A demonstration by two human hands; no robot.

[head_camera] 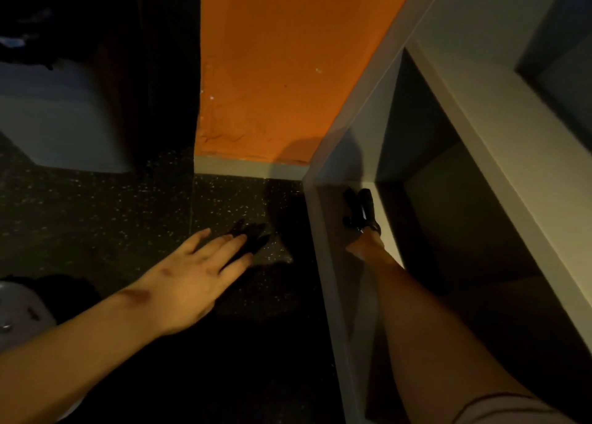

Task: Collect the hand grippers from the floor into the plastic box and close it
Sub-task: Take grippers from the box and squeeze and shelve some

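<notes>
A black hand gripper (360, 210) with two handles is in the bottom compartment of a white shelf unit (323, 231) on the right. My right hand (365, 247) reaches into that compartment and grips the lower end of the hand gripper. My left hand (198, 273) is stretched out flat above the dark speckled floor (128, 218), fingers straight and spread, holding nothing. Its shadow falls on the floor just beyond the fingertips. I see no plastic box that I can name for sure.
An orange wall (272, 71) with a pale skirting stands straight ahead. A pale blue-white object (61, 116) sits on the floor at the left. A white rounded object (19, 314) lies at the bottom left. The scene is dim.
</notes>
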